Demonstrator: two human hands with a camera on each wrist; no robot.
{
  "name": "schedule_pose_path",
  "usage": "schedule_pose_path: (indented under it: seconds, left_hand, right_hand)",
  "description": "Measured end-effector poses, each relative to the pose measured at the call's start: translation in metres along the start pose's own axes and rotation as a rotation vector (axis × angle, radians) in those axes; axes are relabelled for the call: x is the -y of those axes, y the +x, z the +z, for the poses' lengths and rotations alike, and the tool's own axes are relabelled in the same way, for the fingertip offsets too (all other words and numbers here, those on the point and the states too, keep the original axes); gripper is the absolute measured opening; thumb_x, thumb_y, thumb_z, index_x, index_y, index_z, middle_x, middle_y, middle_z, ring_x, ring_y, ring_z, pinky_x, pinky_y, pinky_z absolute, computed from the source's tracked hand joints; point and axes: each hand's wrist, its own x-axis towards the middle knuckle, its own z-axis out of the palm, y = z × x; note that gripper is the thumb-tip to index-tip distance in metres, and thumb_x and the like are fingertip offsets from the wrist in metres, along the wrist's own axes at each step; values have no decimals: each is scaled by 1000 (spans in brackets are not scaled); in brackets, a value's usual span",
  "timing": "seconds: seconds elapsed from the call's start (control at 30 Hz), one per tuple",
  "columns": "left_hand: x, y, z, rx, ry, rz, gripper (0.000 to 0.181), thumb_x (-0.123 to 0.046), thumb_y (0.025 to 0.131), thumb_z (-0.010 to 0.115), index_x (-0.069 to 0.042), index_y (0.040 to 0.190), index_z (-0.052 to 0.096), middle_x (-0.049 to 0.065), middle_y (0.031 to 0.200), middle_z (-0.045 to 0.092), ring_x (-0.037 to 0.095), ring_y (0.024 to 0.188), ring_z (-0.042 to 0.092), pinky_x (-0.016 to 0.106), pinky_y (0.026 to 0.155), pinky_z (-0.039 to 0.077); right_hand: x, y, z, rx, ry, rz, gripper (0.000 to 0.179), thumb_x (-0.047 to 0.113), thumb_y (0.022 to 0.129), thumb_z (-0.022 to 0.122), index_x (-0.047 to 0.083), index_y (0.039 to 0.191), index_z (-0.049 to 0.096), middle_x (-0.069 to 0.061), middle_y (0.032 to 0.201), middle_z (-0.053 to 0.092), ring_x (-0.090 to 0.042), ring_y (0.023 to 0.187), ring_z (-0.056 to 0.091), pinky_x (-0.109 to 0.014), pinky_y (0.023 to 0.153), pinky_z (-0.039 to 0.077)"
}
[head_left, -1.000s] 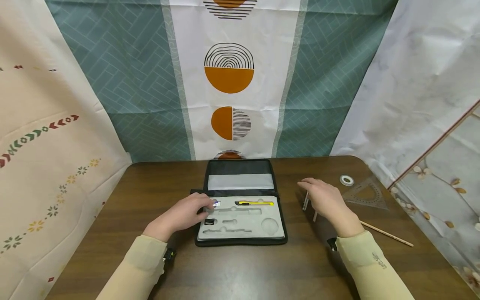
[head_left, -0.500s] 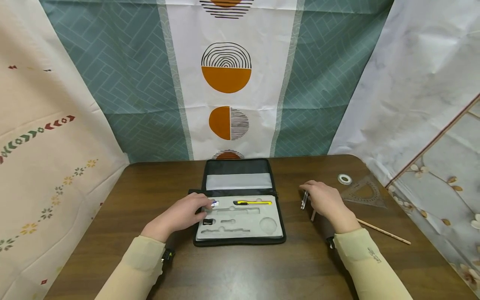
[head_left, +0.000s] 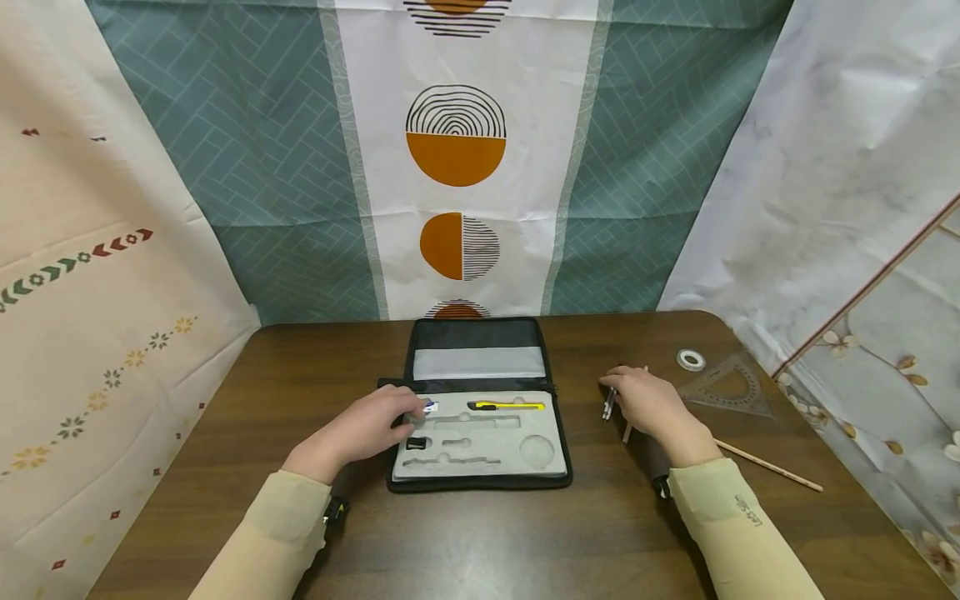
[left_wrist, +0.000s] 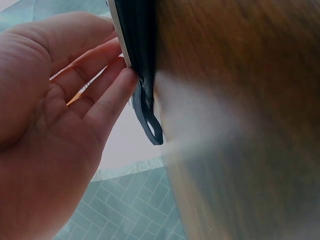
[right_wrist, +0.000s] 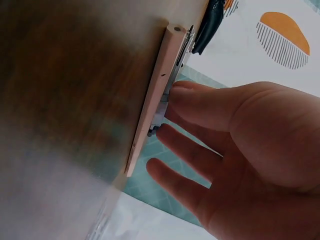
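My left hand (head_left: 360, 429) rests at the left edge of an open black zip case (head_left: 480, 482), its fingers lightly bent against the edge in the left wrist view. By its fingertips a white and blue piece (head_left: 431, 407), perhaps an eraser, lies in the grey moulded tray (head_left: 495, 446). My right hand (head_left: 651, 406) is low over the table, right of the case. It pinches a silver metal compass (right_wrist: 172, 82), thumb on the near side; the head view shows the compass legs poking out past the fingers. A wooden pencil (right_wrist: 155, 100) lies alongside, partly under the hand.
The tray holds a yellow cutter knife (head_left: 506, 406) and a small black sharpener (head_left: 416, 443), beside several bare hollows. Right of my right hand lie a white tape roll (head_left: 691, 360), a clear set square (head_left: 727, 387) and a thin wooden stick (head_left: 768, 465).
My right fingers have drawn in on the compass, whose legs have turned slightly. A pencil end now shows beyond the hand. The left hand has stayed at the case's edge.
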Motion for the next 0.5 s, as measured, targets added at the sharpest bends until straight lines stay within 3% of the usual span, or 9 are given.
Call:
schedule_pose_path:
  seconds: [0.23,0.5]
  left_hand:
    - [-2,0,0,-1,-1,-12,23,-2,99,80,-13,120,80,0,126,73,24,117,64,48,101,58]
    - [-1,0,0,-3,-5,0,23,-3,99,80,-14,120,80,0,126,73,23,117,64,49,101,58]
  right_hand:
    - [1,-3,0,-23,-8,-3,35,-1,98,78,5,132,78,-18,139,71,-40,125,69,-57,89,60]
    - [-2,-3,1,-60,-31,-38,35,-6,93,81,6,126,80,-18,131,73,-45,122,69,-63,100,56]
